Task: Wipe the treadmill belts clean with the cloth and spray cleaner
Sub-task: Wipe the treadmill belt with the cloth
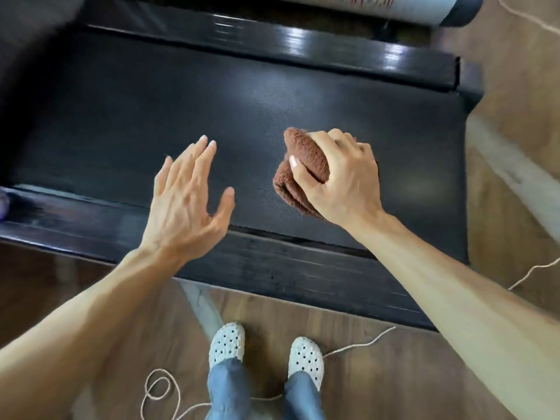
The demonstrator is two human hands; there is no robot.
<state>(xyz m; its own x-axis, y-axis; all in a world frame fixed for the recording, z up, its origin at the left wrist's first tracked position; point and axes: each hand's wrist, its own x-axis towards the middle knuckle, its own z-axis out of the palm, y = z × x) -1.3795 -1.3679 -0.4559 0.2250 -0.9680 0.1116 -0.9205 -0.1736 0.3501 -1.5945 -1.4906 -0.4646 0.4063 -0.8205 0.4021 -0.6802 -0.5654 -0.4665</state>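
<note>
A black treadmill belt [151, 116] runs across the view, with glossy black side rails on its near side [272, 268] and far side [272, 47]. My right hand [342, 177] grips a folded brown terry cloth [306, 159] over the right part of the belt; whether the cloth touches the belt is unclear. My left hand [188, 201] hovers with fingers spread and nothing in it, over the belt's near edge. No spray bottle shows clearly; a blurred purple shape [3, 201] lies at the left edge.
I stand on a wooden floor [394, 374] beside the treadmill in white perforated shoes [227, 341] and jeans. A thin pale cord [163, 392] loops on the floor around my feet. A white cylinder with black end [424, 7] lies beyond the far rail.
</note>
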